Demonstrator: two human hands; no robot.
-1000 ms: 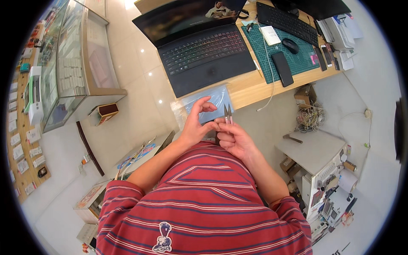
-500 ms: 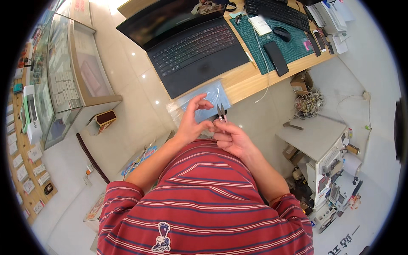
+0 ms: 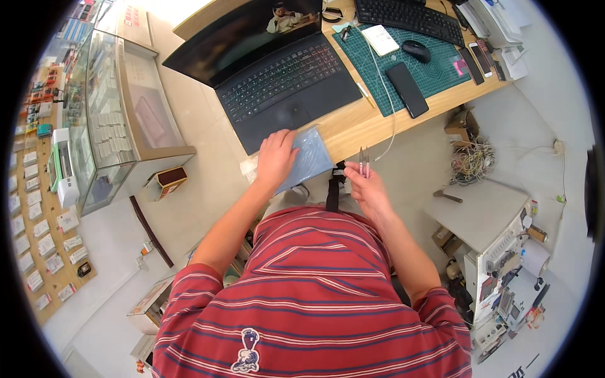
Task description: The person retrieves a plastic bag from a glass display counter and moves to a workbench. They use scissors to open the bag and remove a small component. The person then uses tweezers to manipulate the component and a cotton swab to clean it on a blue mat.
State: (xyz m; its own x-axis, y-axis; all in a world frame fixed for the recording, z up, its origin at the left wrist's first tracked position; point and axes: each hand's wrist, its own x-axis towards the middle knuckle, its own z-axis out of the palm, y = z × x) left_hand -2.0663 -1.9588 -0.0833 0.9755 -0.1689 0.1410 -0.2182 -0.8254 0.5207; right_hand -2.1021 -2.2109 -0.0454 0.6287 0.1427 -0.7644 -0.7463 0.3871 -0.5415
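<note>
My left hand (image 3: 275, 159) grips a flat blue package in clear plastic (image 3: 307, 157) at the desk's front edge, below the black laptop (image 3: 283, 94), its fingers curled on the package's upper part. My right hand (image 3: 368, 188) holds small metal snips (image 3: 364, 160) upright by their pinkish handles, blades pointing away from me, just right of the package. A black strap (image 3: 334, 189) hangs beside that hand; whether my fingers touch it I cannot tell.
The wooden desk (image 3: 353, 138) holds a green cutting mat (image 3: 441, 75), mouse (image 3: 417, 50), keyboard (image 3: 409, 19) and several phones (image 3: 408, 88). A white cable (image 3: 392, 126) hangs over its edge. Glass display cases (image 3: 113, 126) stand left; tangled cables (image 3: 472, 160) and a grey bench (image 3: 479, 214) are at right.
My left hand has moved from beside the snips up and left onto the blue package. My right hand with the snips has shifted right, apart from the left.
</note>
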